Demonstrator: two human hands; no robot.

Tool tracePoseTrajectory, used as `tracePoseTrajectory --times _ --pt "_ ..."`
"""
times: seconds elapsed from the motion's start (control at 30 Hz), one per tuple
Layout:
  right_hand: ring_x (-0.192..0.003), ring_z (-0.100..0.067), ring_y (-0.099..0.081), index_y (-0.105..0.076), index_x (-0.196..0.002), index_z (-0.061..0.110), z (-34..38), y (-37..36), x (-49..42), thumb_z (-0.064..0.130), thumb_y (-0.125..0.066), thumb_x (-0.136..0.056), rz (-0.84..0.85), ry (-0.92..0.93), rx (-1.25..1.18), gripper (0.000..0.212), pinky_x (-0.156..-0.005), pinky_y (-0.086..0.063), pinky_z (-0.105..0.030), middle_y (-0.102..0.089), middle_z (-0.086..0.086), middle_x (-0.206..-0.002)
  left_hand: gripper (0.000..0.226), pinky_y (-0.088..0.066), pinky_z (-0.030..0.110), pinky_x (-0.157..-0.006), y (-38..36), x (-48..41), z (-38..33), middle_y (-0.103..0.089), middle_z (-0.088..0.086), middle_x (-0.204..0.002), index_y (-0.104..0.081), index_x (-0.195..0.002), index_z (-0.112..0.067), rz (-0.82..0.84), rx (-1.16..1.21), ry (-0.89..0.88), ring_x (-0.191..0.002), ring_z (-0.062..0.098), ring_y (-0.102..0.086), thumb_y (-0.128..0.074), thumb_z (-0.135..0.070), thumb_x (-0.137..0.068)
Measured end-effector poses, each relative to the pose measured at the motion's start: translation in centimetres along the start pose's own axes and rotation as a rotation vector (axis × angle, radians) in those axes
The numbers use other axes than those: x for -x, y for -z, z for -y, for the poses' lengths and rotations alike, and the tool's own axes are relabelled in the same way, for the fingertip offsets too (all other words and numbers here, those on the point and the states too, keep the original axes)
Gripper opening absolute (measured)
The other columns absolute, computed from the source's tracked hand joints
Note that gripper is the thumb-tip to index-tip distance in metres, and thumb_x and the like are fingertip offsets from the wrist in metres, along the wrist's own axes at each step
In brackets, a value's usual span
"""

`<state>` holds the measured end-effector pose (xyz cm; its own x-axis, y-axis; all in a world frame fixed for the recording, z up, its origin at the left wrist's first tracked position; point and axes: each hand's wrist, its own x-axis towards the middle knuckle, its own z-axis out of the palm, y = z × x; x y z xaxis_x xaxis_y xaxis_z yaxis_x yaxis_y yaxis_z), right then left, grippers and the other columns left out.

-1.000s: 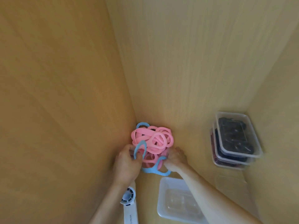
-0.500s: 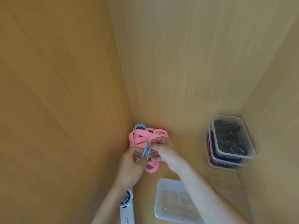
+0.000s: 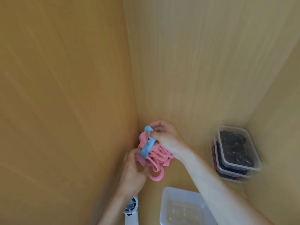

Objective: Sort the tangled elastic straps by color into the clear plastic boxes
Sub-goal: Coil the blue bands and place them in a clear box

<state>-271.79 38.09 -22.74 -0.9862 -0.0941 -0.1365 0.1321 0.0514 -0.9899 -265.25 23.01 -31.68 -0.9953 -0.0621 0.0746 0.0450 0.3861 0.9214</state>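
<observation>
A tangle of pink straps [image 3: 158, 157] lies in the corner of a wooden compartment, with a blue strap [image 3: 146, 147] threaded through it. My right hand [image 3: 165, 135] pinches the upper end of the blue strap above the tangle. At the lower left of the tangle, my left hand [image 3: 134, 169] grips the pink straps and the blue strap's lower end. An empty clear plastic box [image 3: 183, 207] stands near the front. Two stacked clear boxes [image 3: 235, 153] at the right hold dark straps, and the lower one shows dark red ones.
Wooden walls close in on the left, back and right. A white handheld fan [image 3: 131, 211] lies at the bottom edge under my left wrist. A clear lid [image 3: 245, 194] lies in front of the stacked boxes.
My right hand has moved up and back, drawing the blue strap's upper end out of the pink tangle. The pink straps have spread toward the front. The view has shifted slightly.
</observation>
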Motion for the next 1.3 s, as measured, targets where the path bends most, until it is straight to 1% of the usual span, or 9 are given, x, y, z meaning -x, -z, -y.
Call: tracePoseTrajectory --times 0.17,0.23,0.33,0.5,0.6,0.77,1.0,1.13,1.3 --pt "-0.069 -0.014 -0.065 -0.065 -0.104 0.007 4.3 0.2 0.2 -0.005 -0.065 -0.089 0.086 0.139 0.060 0.019 -0.059 -0.049 -0.020 -0.071 -0.017 -0.091 0.056 -0.046 0.025 -0.096 -0.8 -1.0 0.9 -0.048 -0.019 -0.113 -0.042 -0.108 -0.041 -0.051 -0.119 0.013 -0.113 0.009 -0.053 -0.074 -0.007 -0.078" --pt "-0.072 -0.016 -0.065 -0.064 -0.109 0.001 5.6 0.4 0.2 -0.005 -0.064 -0.091 0.087 0.174 0.084 0.019 -0.063 -0.049 -0.024 -0.072 -0.017 -0.090 0.054 -0.042 0.008 -0.086 -1.2 -1.4 0.6 -0.045 -0.023 -0.109 -0.043 -0.105 -0.043 -0.054 -0.092 -0.012 -0.105 -0.005 -0.053 -0.073 -0.008 -0.077" --pt "-0.070 -0.016 -0.064 -0.064 -0.111 -0.002 7.2 0.7 0.0 -0.006 -0.063 -0.092 0.070 0.223 0.103 0.019 -0.061 -0.047 -0.025 -0.071 -0.016 -0.088 0.045 -0.042 0.006 -0.077 -1.4 -2.1 0.0 -0.042 -0.026 -0.109 -0.045 -0.107 -0.042 -0.044 -0.042 -0.010 -0.101 -0.017 -0.049 -0.071 -0.024 -0.075" --pt "-0.064 -0.011 -0.064 -0.064 -0.110 0.000 10.2 1.1 -0.4 -0.006 -0.062 -0.093 0.051 0.318 0.094 0.018 -0.055 -0.047 -0.018 -0.070 -0.011 -0.080 0.045 -0.053 0.035 -0.091 -1.8 -4.0 -1.6 -0.041 -0.025 -0.114 -0.047 -0.122 -0.033 -0.092 -0.096 -0.058 -0.107 0.011 -0.057 -0.072 -0.018 -0.087" --pt "-0.061 -0.006 -0.064 -0.066 -0.098 0.010 12.3 1.6 -0.4 -0.005 -0.063 -0.093 0.048 0.382 0.067 0.016 -0.055 -0.047 -0.018 -0.073 -0.004 -0.077 0.052 -0.053 0.040 -0.096 -1.8 -5.0 -2.9 -0.044 -0.011 -0.122 -0.050 -0.134 -0.017 -0.131 -0.099 -0.059 -0.106 0.018 -0.062 -0.071 -0.012 -0.087" --pt "-0.072 -0.014 -0.063 -0.068 -0.096 0.017 15.4 2.5 -0.1 -0.001 -0.066 -0.091 0.050 0.474 0.111 0.019 -0.068 -0.048 -0.030 -0.076 -0.002 -0.078 0.044 -0.051 0.031 -0.089 -1.3 -6.0 -4.4 -0.053 0.002 -0.122 -0.054 -0.126 -0.011 -0.262 -0.103 -0.095 -0.092 0.017 -0.062 -0.073 -0.014 -0.087" --pt "-0.070 -0.016 -0.060 -0.068 -0.097 0.016 18.9 3.7 0.4 0.001 -0.062 -0.095 -0.005 0.589 0.091 0.017 -0.058 -0.047 -0.022 -0.075 -0.003 -0.078 0.033 -0.050 0.036 -0.087 -0.5 -6.5 -5.9 -0.057 -0.005 -0.107 -0.052 -0.106 -0.021 -0.373 -0.123 -0.150 -0.098 0.018 -0.059 -0.076 -0.019 -0.083" --pt "-0.066 -0.009 -0.062 -0.071 -0.095 0.019 20.9 5.0 0.4 0.004 -0.062 -0.095 -0.012 0.645 0.100 0.017 -0.058 -0.048 -0.022 -0.076 -0.001 -0.077 0.021 -0.051 0.031 -0.090 -1.1 -6.7 -6.8 -0.068 -0.005 -0.108 -0.062 -0.107 -0.017 -0.233 -0.029 -0.142 -0.097 0.010 -0.063 -0.072 -0.016 -0.089" --pt "-0.067 -0.011 -0.063 -0.073 -0.093 0.019 22.5 6.9 0.5 0.004 -0.064 -0.093 -0.042 0.664 0.180 0.018 -0.071 -0.052 -0.025 -0.077 -0.004 -0.079 0.019 -0.049 0.013 -0.057 -2.1 -6.7 -8.3 -0.069 -0.016 -0.069 -0.063 -0.085 -0.023 -0.063 0.109 -0.192 -0.059 -0.004 -0.061 -0.075 -0.009 -0.087"
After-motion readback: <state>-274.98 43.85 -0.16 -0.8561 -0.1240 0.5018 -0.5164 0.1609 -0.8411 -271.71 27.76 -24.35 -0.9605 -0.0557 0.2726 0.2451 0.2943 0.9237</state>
